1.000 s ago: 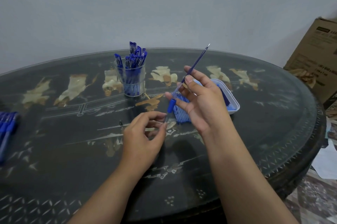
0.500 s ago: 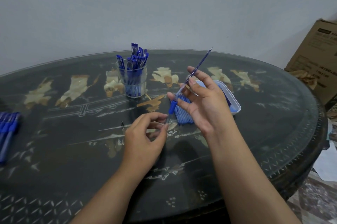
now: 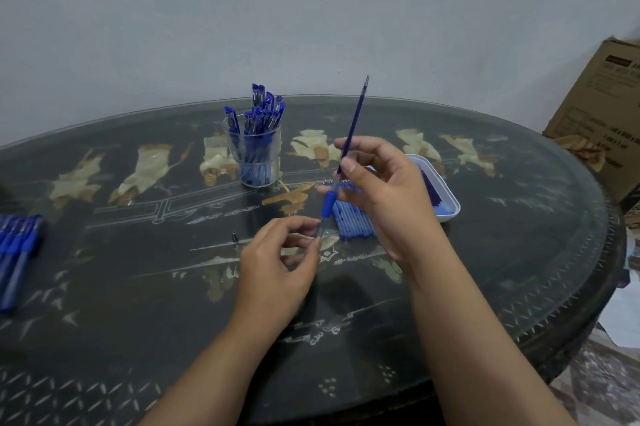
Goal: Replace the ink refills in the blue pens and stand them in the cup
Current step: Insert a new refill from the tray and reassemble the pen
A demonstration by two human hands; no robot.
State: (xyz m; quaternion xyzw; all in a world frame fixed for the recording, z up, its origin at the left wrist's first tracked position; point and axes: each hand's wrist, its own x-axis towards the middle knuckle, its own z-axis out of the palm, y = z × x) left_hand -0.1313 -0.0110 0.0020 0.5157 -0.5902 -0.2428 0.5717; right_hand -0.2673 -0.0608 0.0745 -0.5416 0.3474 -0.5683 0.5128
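Observation:
My left hand [image 3: 277,262] pinches the lower clear end of a pen barrel [image 3: 328,205] with a blue grip, held above the table's middle. A thin blue ink refill [image 3: 354,120] sticks steeply up and to the right out of the barrel's top. My right hand [image 3: 388,193] has its thumb and fingers closed on that refill just above the grip. A clear cup [image 3: 256,162] holding several capped blue pens stands behind my hands, to the left. More blue pens [image 3: 17,252] lie at the table's left edge.
A pile of light blue refills [image 3: 353,223] lies on the table under my right hand. Behind it sits a white tray [image 3: 450,209] with darker refills. A small metal pen tip [image 3: 234,237] lies left of my left hand. A cardboard box [image 3: 599,120] stands off the table's right side.
The refill has swung to a steeper, more upright angle and more of it shows above my right thumb. My left hand has stayed on the barrel's lower end.

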